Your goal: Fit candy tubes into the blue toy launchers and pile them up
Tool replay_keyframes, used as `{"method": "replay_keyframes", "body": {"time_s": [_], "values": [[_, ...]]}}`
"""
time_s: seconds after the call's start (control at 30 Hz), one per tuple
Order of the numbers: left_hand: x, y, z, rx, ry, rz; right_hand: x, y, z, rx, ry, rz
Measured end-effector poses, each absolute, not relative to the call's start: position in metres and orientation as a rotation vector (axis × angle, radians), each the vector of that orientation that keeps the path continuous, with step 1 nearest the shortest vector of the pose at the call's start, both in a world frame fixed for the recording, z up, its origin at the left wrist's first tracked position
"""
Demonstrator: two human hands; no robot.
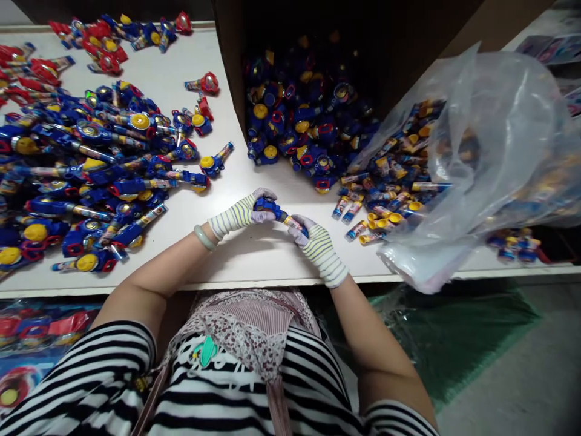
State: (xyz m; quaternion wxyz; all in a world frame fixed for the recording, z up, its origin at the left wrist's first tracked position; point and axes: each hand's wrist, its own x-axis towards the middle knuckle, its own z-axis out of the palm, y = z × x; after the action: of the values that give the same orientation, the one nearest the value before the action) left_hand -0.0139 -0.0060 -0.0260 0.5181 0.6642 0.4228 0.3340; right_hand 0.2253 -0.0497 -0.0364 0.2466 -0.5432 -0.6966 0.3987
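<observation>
My left hand (254,212), in a striped glove, is closed around a blue toy piece (267,208) above the white table. My right hand (313,242), gloved alike, grips a small printed tube (294,224) with a yellow end. Tube and blue piece meet end to end between the hands; whether they are fully joined I cannot tell. To the right lie loose tubes (356,230) with yellow caps. Left of my hands is a large pile of blue toys with tubes attached (91,175). Fingers partly hide both held parts.
An open cardboard box (231,66) lies ahead, with many blue toy pieces (290,127) spilling from it. A clear plastic bag (508,121) of tubes spreads on the right. Red toys (104,48) lie at the far left. The table's front edge (254,283) runs close to my body.
</observation>
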Motion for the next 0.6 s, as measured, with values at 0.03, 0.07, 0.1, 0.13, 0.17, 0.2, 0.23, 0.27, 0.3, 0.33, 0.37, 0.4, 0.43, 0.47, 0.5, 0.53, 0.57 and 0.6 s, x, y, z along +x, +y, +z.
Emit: {"method": "replay_keyframes", "body": {"time_s": [0.03, 0.07, 0.1, 0.13, 0.17, 0.2, 0.23, 0.27, 0.3, 0.33, 0.37, 0.4, 0.43, 0.47, 0.5, 0.53, 0.57, 0.6], "values": [[-0.015, -0.006, -0.023, 1.61, 1.024, 0.778, 0.223, -0.05, -0.035, -1.509, -2.029, 0.978], [-0.015, -0.007, -0.021, 1.614, 1.032, 0.763, 0.222, -0.051, -0.033, -1.538, -2.145, 0.875], [-0.016, -0.008, -0.019, 1.604, 1.036, 0.756, 0.221, -0.052, -0.031, -1.569, -2.24, 0.789], [-0.016, -0.01, -0.017, 1.585, 1.031, 0.753, 0.221, -0.054, -0.029, -1.6, -2.312, 0.725], [-0.017, -0.012, -0.015, 1.561, 1.016, 0.747, 0.22, -0.055, -0.027, -1.622, -2.359, 0.679], [-0.017, -0.014, -0.013, 1.539, 0.997, 0.734, 0.219, -0.058, -0.025, -1.629, -2.385, 0.66], [-0.017, -0.016, -0.011, 1.525, 0.977, 0.712, 0.219, -0.06, -0.025, -1.619, -2.386, 0.673], [-0.018, -0.017, -0.009, 1.522, 0.957, 0.69, 0.217, -0.063, -0.025, -1.592, -2.357, 0.72], [-0.018, -0.018, -0.006, 1.528, 0.94, 0.673, 0.216, -0.066, -0.026, -1.548, -2.295, 0.809], [-0.019, -0.018, -0.004, 1.543, 0.924, 0.661, 0.214, -0.069, -0.028, -1.495, -2.205, 0.939], [-0.02, -0.018, -0.002, 1.564, 0.903, 0.661, 0.212, -0.072, -0.031, -1.432, -2.099, 1.11], [-0.022, -0.018, -0.001, 1.593, 0.874, 0.67, 0.211, -0.074, -0.034, -1.364, -1.988, 1.309], [-0.023, -0.018, 0.0, 1.623, 0.846, 0.684, 0.209, -0.075, -0.036, -1.302, -1.879, 1.501], [-0.024, -0.017, 0.0, 1.65, 0.831, 0.694, 0.207, -0.075, -0.038, -1.269, -1.783, 1.641], [-0.025, -0.017, 0.0, 1.673, 0.838, 0.696, 0.206, -0.074, -0.038, -1.268, -1.726, 1.704], [-0.025, -0.017, 0.0, 1.684, 0.874, 0.695, 0.205, -0.072, -0.037, -1.303, -1.716, 1.676], [-0.025, -0.017, -0.001, 1.68, 0.931, 0.69, 0.204, -0.07, -0.036, -1.367, -1.745, 1.568], [-0.024, -0.017, -0.001, 1.661, 0.995, 0.685, 0.203, -0.068, -0.033, -1.437, -1.79, 1.421]]}}
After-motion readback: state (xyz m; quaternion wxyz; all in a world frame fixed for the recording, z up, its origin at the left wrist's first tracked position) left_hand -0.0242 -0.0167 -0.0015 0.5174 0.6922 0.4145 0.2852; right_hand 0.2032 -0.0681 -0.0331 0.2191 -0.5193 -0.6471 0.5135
